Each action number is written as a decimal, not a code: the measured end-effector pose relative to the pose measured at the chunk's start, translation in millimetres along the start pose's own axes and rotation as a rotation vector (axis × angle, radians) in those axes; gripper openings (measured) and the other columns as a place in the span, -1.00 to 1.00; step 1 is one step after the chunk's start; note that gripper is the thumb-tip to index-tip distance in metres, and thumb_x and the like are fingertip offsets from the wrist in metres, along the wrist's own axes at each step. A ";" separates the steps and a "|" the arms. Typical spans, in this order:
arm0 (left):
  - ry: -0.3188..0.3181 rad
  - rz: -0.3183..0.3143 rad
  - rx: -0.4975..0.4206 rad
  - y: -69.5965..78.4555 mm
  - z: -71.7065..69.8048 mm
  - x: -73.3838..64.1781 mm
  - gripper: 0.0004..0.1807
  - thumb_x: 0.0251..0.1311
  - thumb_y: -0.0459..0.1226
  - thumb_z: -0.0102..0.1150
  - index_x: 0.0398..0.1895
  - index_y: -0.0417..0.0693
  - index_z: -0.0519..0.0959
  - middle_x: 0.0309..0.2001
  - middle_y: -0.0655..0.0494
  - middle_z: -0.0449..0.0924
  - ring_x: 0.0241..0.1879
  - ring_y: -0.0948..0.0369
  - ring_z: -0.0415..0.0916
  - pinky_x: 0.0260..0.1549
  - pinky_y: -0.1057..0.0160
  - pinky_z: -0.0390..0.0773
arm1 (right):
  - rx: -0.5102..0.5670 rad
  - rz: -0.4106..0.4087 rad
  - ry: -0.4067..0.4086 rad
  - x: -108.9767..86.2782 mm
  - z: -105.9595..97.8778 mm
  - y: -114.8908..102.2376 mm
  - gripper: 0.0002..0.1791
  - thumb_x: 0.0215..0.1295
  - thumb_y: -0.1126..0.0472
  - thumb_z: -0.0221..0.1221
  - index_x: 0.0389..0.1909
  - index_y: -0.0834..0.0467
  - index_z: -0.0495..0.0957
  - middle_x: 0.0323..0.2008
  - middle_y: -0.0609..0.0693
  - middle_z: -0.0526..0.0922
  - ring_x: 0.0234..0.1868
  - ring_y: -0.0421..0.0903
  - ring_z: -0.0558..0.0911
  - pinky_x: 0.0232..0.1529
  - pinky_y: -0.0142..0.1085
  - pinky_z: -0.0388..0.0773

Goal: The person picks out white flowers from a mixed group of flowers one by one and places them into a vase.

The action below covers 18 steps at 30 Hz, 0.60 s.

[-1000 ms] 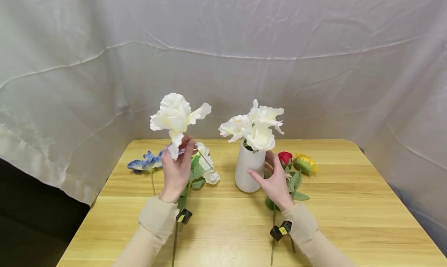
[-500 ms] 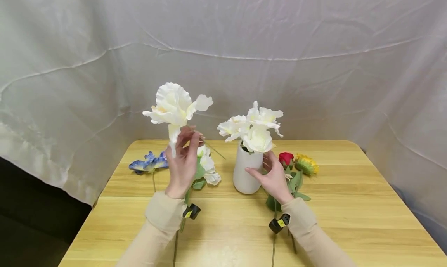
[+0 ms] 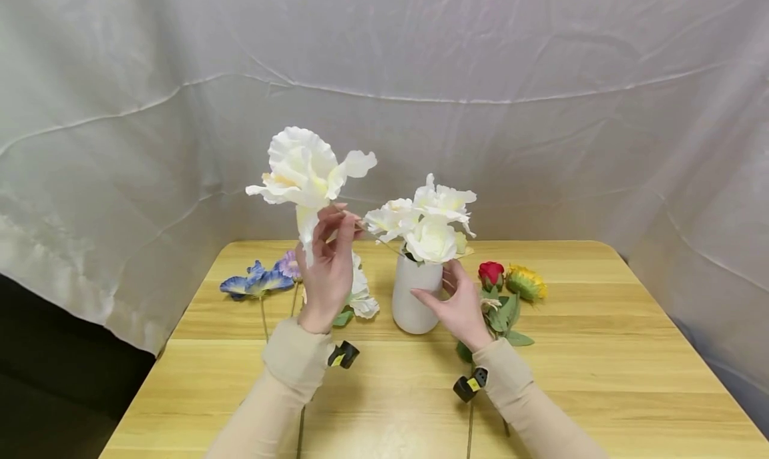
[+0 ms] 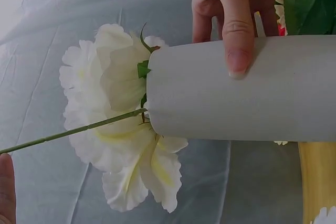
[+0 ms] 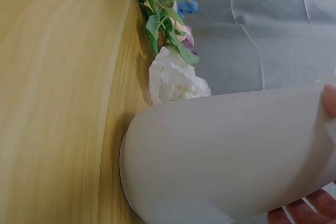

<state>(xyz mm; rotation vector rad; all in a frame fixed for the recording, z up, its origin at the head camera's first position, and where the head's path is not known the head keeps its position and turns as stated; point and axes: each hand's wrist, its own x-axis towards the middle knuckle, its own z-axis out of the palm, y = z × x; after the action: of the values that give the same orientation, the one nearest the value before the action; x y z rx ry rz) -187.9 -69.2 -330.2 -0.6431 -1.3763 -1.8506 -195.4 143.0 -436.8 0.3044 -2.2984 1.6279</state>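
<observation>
My left hand (image 3: 329,272) pinches the stem of a white artificial iris (image 3: 306,172), its ruffled bloom raised to the upper left of the vase. In the left wrist view the bare green stem (image 4: 73,131) slants to the vase's mouth, its tip right at the rim. My right hand (image 3: 459,305) grips the white vase (image 3: 414,299) from the right, thumb across the front and fingers behind. Several white blooms (image 3: 434,237) crowd out of the vase's top. The right wrist view shows the vase's lower wall (image 5: 220,156) and its base at the table.
Left on the wooden table (image 3: 384,392) lie a blue flower (image 3: 255,280), a purple flower (image 3: 290,264) and a white flower (image 3: 363,295). To the right lie a red rose (image 3: 491,274) and a yellow sunflower (image 3: 527,282). Grey cloth (image 3: 384,112) hangs behind.
My left hand has risen and moved right with the iris, bringing its stem end to the vase's mouth. My right hand and the vase have shifted slightly left.
</observation>
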 end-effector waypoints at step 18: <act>-0.054 -0.058 0.097 -7.6 7.4 -6.2 -0.76 0.42 -0.39 0.11 -0.15 -0.54 0.52 -0.23 0.08 0.66 -0.22 0.35 0.66 -0.19 0.29 0.76 | -0.011 0.011 -0.021 -0.3 -1.1 0.1 -0.20 0.07 0.22 0.51 0.32 0.20 0.35 0.25 0.23 0.55 0.29 0.24 0.57 0.35 0.10 0.51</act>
<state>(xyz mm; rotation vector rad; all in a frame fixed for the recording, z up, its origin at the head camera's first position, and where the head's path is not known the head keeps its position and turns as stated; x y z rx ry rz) -190.4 -59.3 -337.1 -0.6129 -1.5245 -1.8107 -195.1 144.0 -436.7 0.3080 -2.3273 1.6248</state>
